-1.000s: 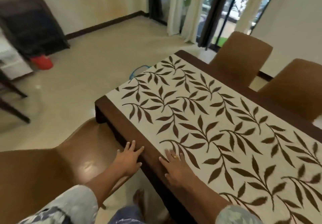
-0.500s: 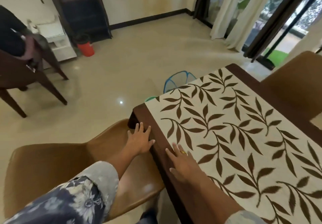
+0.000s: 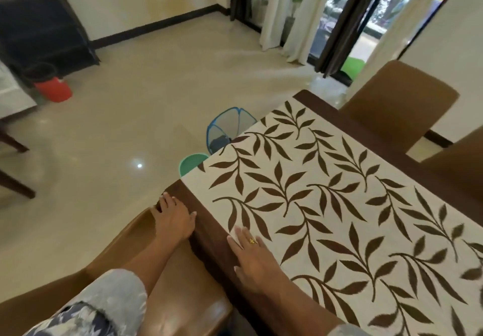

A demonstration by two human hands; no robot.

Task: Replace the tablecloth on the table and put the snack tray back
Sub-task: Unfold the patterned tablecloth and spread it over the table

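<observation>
1. A patterned tablecloth (image 3: 326, 205), cream with brown leaf sprays, is seen spread flat over a long counter (image 3: 175, 190). A dark brown strip runs along its edges; whether that strip is the cloth's border or bare wood cannot be told.
2. The left hand (image 3: 174, 218) is laid on the near edge of the counter, just beside the near-left corner. Its fingers are straight and together, and nothing is gripped.
3. The right hand (image 3: 252, 260) is pressed flat on the cloth a little further along the same near edge, with the fingers straight and spread slightly. A ring is worn, and nothing is held.
4. The cloth's long axis is seen to run from the left end away to the right. Both hands are placed at its left end, the left hand nearer the corner.
5. The step is judged to be smoothing and squaring the cloth at this corner.
6. No snack tray is shown, so its direction from the hands cannot be told.
7. A brown chair (image 3: 156, 270) is tucked beneath the left arm, and a blue mesh basket (image 3: 227, 129) stands on the floor beyond the counter's left end.
</observation>
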